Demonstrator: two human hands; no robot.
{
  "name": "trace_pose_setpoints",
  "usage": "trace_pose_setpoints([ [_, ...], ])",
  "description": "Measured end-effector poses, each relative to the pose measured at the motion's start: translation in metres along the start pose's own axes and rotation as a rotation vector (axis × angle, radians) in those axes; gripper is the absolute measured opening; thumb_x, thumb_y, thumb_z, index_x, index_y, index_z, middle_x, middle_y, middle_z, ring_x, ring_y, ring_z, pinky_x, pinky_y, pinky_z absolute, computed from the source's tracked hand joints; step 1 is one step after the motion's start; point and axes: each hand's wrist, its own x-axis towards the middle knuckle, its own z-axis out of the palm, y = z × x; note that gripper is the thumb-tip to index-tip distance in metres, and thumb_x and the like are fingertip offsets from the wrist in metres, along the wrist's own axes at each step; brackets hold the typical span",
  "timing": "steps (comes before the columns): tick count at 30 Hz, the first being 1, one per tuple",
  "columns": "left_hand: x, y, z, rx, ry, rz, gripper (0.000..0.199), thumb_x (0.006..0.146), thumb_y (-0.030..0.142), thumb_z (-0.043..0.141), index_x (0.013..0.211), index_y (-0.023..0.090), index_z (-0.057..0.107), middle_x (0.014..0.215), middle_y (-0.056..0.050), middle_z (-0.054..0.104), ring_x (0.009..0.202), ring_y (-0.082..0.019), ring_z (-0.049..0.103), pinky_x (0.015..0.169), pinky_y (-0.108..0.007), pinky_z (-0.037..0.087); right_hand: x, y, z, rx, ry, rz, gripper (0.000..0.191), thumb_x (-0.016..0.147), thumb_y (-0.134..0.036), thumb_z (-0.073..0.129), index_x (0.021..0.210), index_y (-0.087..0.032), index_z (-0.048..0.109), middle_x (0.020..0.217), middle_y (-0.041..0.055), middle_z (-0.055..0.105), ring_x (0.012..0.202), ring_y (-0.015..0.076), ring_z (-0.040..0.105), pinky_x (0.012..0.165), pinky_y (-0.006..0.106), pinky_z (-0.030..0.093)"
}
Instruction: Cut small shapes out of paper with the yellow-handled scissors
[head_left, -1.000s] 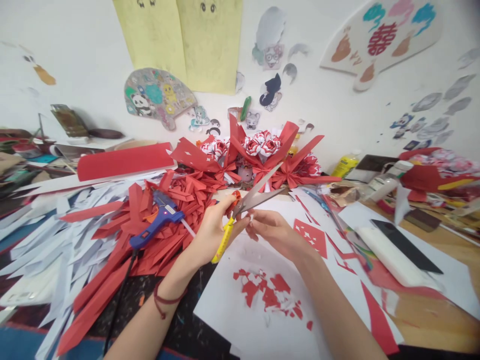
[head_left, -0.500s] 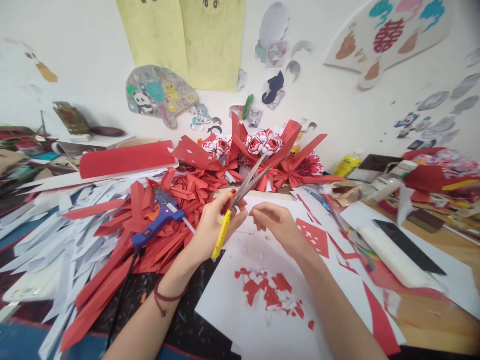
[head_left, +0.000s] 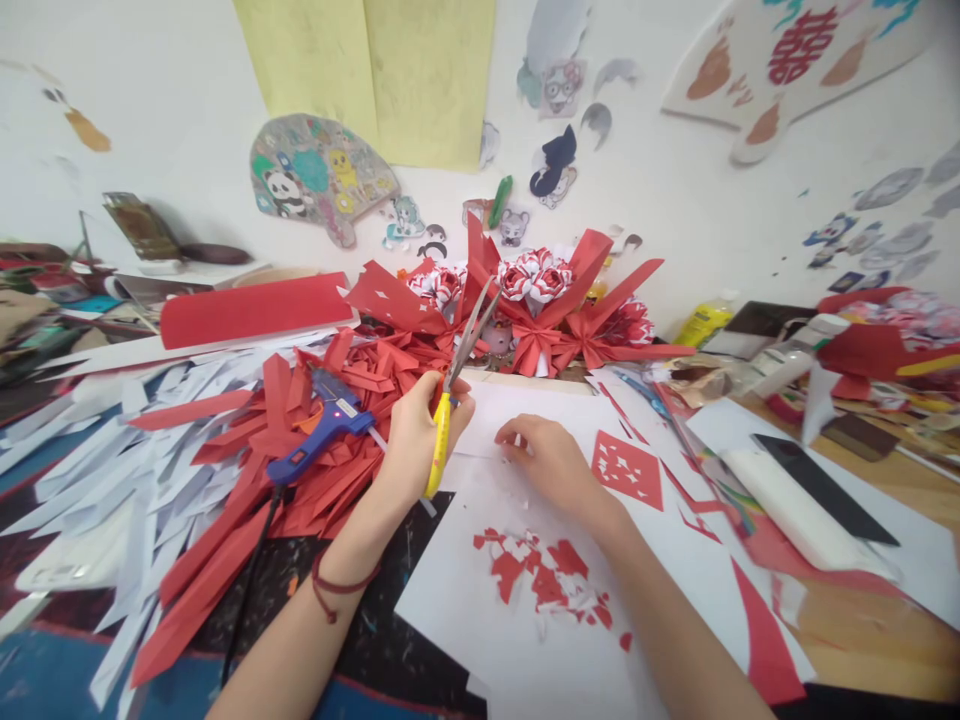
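Observation:
My left hand (head_left: 416,430) is closed around a pair of scissors (head_left: 442,440) with yellow handles. Their metal blades point up and stand slightly apart. My right hand (head_left: 551,455) hovers over white paper (head_left: 465,600), its fingers loosely bent and apart, with nothing visible in them. Just below it, small red and white paper scraps (head_left: 551,580) lie in a loose heap. To its right rests a red paper square (head_left: 628,470) with small cut-out shapes.
On the left, a blue glue gun (head_left: 322,430) lies on folded red paper strips (head_left: 247,510), beside a pile of white strips (head_left: 150,480). Red-and-white paper flowers (head_left: 536,275) stand along the wall. A black phone (head_left: 825,485) and a white case (head_left: 802,520) are at right.
The scissors have swung left and stand more upright in my left hand. My two hands are farther apart. The view has shifted slightly.

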Motion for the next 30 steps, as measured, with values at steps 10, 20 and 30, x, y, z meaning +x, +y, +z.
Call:
trace_pose_setpoints([
  [10,0.002,-0.002,-0.004,-0.006,0.009,-0.066,0.021,0.074,0.033,0.061,0.090,0.019,0.060,0.075,0.001,0.060,0.066,-0.011,0.054,0.060,-0.021,0.040,0.003,0.013,-0.002,-0.086,0.131,0.206,0.023,0.078,-0.010,0.051,0.088,-0.021,0.067,0.090,0.0028,0.069,0.077,0.0158,0.059,0.073,0.029,0.041],
  [20,0.001,0.004,-0.005,-0.006,-0.002,-0.081,0.017,0.070,0.028,0.063,0.084,0.018,0.061,0.070,0.002,0.059,0.064,-0.011,0.053,0.057,-0.022,0.040,0.003,0.011,-0.006,0.079,-0.087,0.211,0.016,0.071,-0.014,0.059,0.079,-0.022,0.071,0.079,0.0011,0.069,0.071,0.0153,0.059,0.066,0.027,0.042],
  [30,0.001,0.002,-0.004,-0.002,-0.060,-0.151,0.017,0.074,0.032,0.061,0.087,0.020,0.059,0.073,0.002,0.059,0.063,-0.011,0.052,0.058,-0.022,0.038,0.002,-0.002,-0.010,0.160,-0.178,0.058,0.024,0.073,-0.010,0.058,0.087,-0.024,0.070,0.087,0.0012,0.065,0.077,0.0149,0.057,0.071,0.028,0.042],
])
